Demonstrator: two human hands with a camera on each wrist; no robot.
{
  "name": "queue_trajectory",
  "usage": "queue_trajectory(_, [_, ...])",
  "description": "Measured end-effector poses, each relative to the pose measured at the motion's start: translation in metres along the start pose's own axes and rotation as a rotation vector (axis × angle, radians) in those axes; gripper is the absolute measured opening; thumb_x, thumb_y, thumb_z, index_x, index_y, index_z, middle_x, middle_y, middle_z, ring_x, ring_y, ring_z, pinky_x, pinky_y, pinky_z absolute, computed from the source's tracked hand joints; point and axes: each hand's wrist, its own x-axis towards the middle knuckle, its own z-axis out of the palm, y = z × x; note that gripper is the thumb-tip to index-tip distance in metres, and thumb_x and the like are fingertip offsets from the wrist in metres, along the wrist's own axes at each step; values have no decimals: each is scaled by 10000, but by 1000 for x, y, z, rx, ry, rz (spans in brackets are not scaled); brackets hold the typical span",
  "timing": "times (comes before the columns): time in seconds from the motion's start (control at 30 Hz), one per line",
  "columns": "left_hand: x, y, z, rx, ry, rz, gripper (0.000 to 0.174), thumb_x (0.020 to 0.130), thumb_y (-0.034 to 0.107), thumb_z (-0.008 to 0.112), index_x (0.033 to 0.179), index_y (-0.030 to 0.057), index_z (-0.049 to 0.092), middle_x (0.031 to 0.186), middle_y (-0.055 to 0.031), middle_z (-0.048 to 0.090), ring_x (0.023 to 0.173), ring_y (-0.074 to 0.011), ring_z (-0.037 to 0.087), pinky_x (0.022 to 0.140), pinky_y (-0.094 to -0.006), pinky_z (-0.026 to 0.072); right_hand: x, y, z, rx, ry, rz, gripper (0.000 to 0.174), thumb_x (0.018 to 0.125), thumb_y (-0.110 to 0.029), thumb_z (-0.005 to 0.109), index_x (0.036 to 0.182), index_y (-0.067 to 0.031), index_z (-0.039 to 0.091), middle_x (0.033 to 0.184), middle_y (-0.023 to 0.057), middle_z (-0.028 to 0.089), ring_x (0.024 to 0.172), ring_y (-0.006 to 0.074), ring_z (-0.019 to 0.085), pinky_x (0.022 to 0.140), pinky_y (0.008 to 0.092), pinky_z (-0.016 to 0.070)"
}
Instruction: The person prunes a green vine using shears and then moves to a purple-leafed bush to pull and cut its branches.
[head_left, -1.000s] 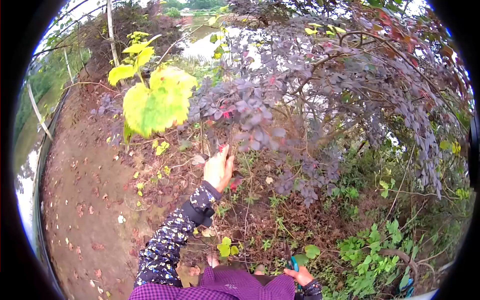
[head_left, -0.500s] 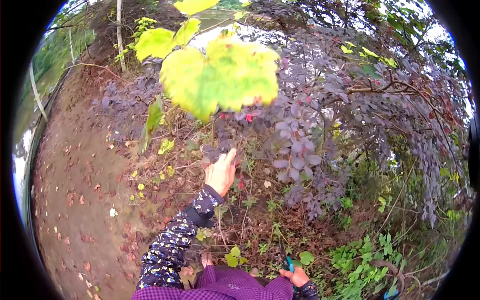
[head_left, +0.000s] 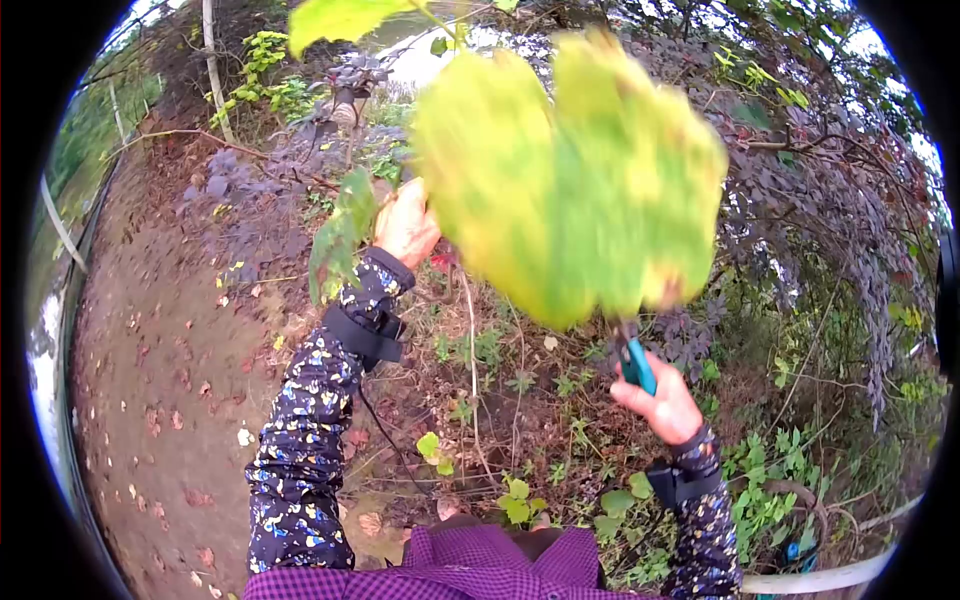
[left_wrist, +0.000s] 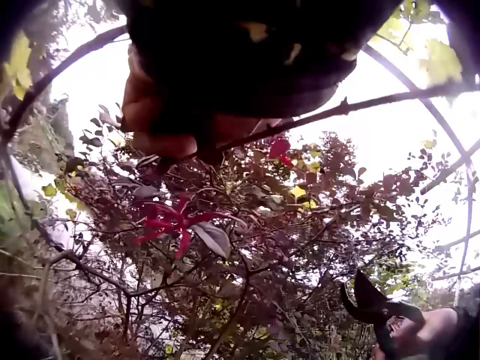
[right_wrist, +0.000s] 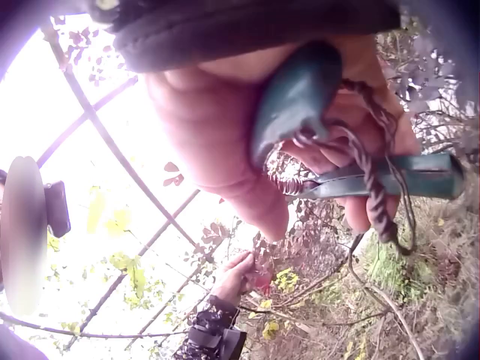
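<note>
Since the earlier frame both hands have risen: the right hand [head_left: 668, 408] has come up from the lower edge to mid-picture, the left hand [head_left: 405, 225] has lifted up and to the left, and the yellow-green leaf [head_left: 575, 190] has swung close to the head camera. The purple-leaved shrub [head_left: 800, 200] fills the right and upper field, its far side cut off by the lens rim. A dirt path [head_left: 150, 380] strewn with fallen leaves runs down the left. The leaf, blurred by motion, hides the middle of the shrub and the tips of the pruning shears [head_left: 635, 365]. The patterned sleeve [head_left: 300, 450] of the left arm reaches up to the left hand, whose fingers are partly screened by a smaller green leaf [head_left: 340, 240]. In the left wrist view the fingers curl tight on a thin branch [left_wrist: 352, 106], though the wrist band shadows most of the hand. The right hand's fingers wrap round the teal handles, a twisted cord [right_wrist: 371, 172] looped over them. The blades stand apart, dark against the sky, well apart from the branch. A red flower [left_wrist: 169, 221] hangs just below the left hand
</note>
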Motion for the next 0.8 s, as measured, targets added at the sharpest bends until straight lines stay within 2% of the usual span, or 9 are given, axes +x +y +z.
queue_trajectory(0.03, [10, 16, -16, 76, -152, -95, 296, 845, 226, 588, 1070, 37, 621, 913, -77, 654, 819, -184, 606, 733, -313, 472, 16, -13, -7, 19, 6, -33, 426, 762, -362, 687, 923, 4, 539, 730, 26, 540, 681, 123, 513, 651, 274, 444])
queue_trajectory(0.07, [15, 19, -18, -15, -106, -120, 176, 809, 125, 627, 955, 33, 662, 698, -5, 636, 639, -102, 577, 609, -258, 456, 33, -23, -16, -18, 1, -50, 422, 759, -357, 687, 924, 5, 546, 743, 27, 549, 680, 122, 512, 650, 273, 441])
queue_trajectory(0.1, [21, 6, -15, -103, -135, -140, 199, 833, 153, 611, 980, 25, 651, 701, -2, 615, 631, -71, 545, 585, -238, 433, 49, -31, -24, -57, -6, -71, 417, 756, -351, 687, 925, 6, 554, 756, 28, 558, 679, 121, 511, 649, 273, 439])
queue_trajectory(0.17, [30, 4, -21, -186, -235, -291, 196, 844, 153, 604, 979, 20, 651, 688, 3, 606, 608, -63, 532, 560, -229, 415, 72, -56, -38, -242, 17, -106, 383, 782, -315, 658, 957, 10, 557, 754, 35, 595, 670, 125, 566, 642, 257, 455])
queue_trajectory(0.23, [33, 7, -27, -380, -280, -429, 209, 859, 188, 575, 998, 60, 663, 650, 19, 588, 513, -52, 469, 412, -217, 338, 93, -65, -52, 54, -19, -211, 359, 810, -332, 628, 949, -4, 578, 770, 48, 622, 680, 125, 598, 634, 255, 466])
queue_trajectory(0.3, [37, 13, -37, -318, -317, -560, 219, 864, 204, 558, 1008, 77, 664, 633, 28, 579, 419, -48, 404, 340, -211, 269, 108, -73, -79, 78, 80, -94, 361, 840, -365, 595, 957, -23, 591, 789, 50, 635, 679, 121, 615, 635, 248, 477])
queue_trajectory(0.37, [37, -4, -41, -349, -300, -649, 224, 859, 209, 559, 1010, 80, 663, 635, 27, 590, 358, -48, 362, 321, -208, 248, 114, -69, -106, 167, 179, -44, 416, 861, -444, 557, 989, -49, 586, 857, 46, 638, 731, 120, 621, 676, 255, 491])
queue_trajectory(0.47, [35, -22, -48, -399, -317, -670, 209, 856, 220, 566, 976, 71, 651, 638, 5, 607, 350, -59, 380, 317, -215, 266, 113, -61, -137, 388, 102, -37, 454, 841, -487, 572, 955, -48, 588, 831, 64, 641, 760, 160, 630, 715, 299, 500])
queue_trajectory(0.8, [29, -27, -57, -296, -251, -810, 183, 850, 179, 588, 985, 62, 632, 648, -32, 633, 361, -87, 421, 322, -235, 302, 95, -55, -137, 220, 32, -129, 408, 881, -402, 546, 1040, -28, 591, 847, 47, 639, 748, 144, 623, 710, 291, 493])
